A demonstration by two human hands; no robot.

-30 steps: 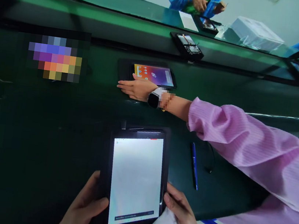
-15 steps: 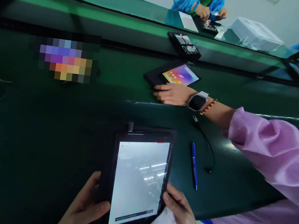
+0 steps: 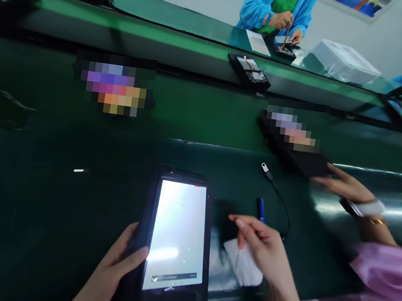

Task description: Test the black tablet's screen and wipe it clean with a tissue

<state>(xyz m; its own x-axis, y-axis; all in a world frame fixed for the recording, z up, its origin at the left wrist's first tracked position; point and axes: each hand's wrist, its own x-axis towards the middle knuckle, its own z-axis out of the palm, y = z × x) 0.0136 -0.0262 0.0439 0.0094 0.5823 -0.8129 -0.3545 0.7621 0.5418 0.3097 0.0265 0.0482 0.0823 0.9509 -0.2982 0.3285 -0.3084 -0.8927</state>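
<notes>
1. Tablet: upright in the view in front of the person, overlapping the near edge of the dark green table.
2. Display: lit, almost wholly white; a dark message bar crosses its lower part, its text too small to read. A short red mark shows at the top edge. A bright glare streak lies low on the left side.
3. Housing: black, with a wide dark border around the display.
4. Left hand: grasps the tablet's left edge, thumb on the front.
5. Right hand: raised beside the tablet, apart from it, thumb and forefinger drawn together. A white cloth shows beneath; whether the fingers grip it cannot be told.
6. Changes from the previous frame: the right hand has left the tablet's right edge and now covers part of the blue pen. The glare has shifted from the display's right side to its lower left. The co-worker's hand and the black case it holds have moved rightward.
</notes>
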